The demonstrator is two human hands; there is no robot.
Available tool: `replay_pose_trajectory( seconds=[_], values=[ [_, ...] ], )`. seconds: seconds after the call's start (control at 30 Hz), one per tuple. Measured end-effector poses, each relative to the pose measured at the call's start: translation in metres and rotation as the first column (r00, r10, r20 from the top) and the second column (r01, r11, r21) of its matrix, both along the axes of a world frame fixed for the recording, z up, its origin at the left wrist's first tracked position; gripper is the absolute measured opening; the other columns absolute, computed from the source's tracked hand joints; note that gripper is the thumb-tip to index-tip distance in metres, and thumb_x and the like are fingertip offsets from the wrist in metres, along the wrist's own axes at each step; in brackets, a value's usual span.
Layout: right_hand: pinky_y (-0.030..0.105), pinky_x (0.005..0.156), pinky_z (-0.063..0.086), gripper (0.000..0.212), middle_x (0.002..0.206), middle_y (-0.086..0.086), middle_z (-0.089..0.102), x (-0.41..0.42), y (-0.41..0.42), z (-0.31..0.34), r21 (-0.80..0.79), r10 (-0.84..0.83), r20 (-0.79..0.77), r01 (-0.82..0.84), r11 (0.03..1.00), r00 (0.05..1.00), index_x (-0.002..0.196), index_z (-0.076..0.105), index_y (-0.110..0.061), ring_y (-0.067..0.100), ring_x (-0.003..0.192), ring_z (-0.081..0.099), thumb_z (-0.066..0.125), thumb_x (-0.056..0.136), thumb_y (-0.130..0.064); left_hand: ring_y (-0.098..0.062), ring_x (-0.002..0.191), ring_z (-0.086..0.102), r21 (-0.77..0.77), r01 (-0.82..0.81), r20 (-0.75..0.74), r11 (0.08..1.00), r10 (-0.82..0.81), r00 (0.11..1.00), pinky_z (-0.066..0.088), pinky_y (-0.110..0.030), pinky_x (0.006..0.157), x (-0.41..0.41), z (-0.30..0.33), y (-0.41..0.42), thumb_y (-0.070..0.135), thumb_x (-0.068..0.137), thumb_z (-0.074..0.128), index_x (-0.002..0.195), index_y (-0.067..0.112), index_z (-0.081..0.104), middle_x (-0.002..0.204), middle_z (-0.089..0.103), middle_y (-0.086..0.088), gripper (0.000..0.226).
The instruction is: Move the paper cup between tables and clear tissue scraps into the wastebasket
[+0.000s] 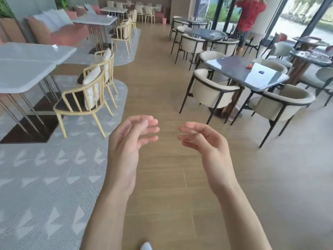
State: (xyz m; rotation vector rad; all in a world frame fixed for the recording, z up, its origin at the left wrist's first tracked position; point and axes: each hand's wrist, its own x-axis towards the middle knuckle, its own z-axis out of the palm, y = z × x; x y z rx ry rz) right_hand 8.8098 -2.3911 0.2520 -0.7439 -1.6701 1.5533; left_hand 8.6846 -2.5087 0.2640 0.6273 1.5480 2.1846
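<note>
Left hand [126, 147] and right hand [207, 143] hovered empty over wooden plank floor [162, 78], fingers loosely curled. Small white tissue scrap [54, 46] sat near far edge of pale grey worktop [27, 62].

just the one view, from a camera on the person's head, standing height, tipped forward and down over the wooden aisle floor [162, 87]. it faces along that aisle. the left hand [126, 141] and right hand [207, 143] sit closest, low in frame above the aisle; the grey table [27, 69] lies left of it, the dark table [243, 73] right, glass doors [292, 24] beyond.
</note>
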Motion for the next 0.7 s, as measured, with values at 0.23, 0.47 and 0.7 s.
replay_pose_trajectory(
  seconds=[0.23,0.47,0.7],
  values=[
    [0.046,0.101,0.056,0.029,0.110,0.000,0.079,-0.108,0.122,0.016,-0.019,-0.038,-0.014,0.038,0.999,0.999,0.111,0.074,-0.014,0.020,0.099,0.075,0.061,0.088,-0.027,-0.027,0.094,0.075,0.003,0.067,-0.008,0.998,-0.067,0.998,0.060,-0.042,0.085,-0.113,0.020,0.123,0.020,0.091,0.059,0.092,0.009,0.072,0.098,0.078,-0.009,0.017],
    [0.044,0.099,0.056,0.028,0.109,0.001,0.079,-0.200,0.260,-0.009,-0.053,-0.057,-0.040,0.055,0.997,0.998,0.108,0.075,-0.014,0.020,0.099,0.076,0.060,0.088,-0.027,-0.028,0.092,0.075,-0.039,0.068,-0.007,0.997,-0.068,0.998,0.061,-0.042,0.084,-0.205,0.000,0.261,0.022,0.087,0.058,0.089,0.009,0.073,0.096,0.078,-0.012,0.020],
    [0.041,0.098,0.056,0.027,0.108,0.000,0.079,-0.306,0.443,-0.017,-0.078,-0.039,-0.064,0.034,0.996,0.997,0.107,0.076,-0.016,0.018,0.099,0.076,0.062,0.087,-0.029,-0.026,0.090,0.076,-0.090,0.031,-0.028,0.995,-0.034,0.999,0.060,-0.044,0.084,-0.304,-0.005,0.440,0.006,0.100,0.057,0.090,0.008,0.072,0.094,0.078,-0.011,0.018]
  ],
)
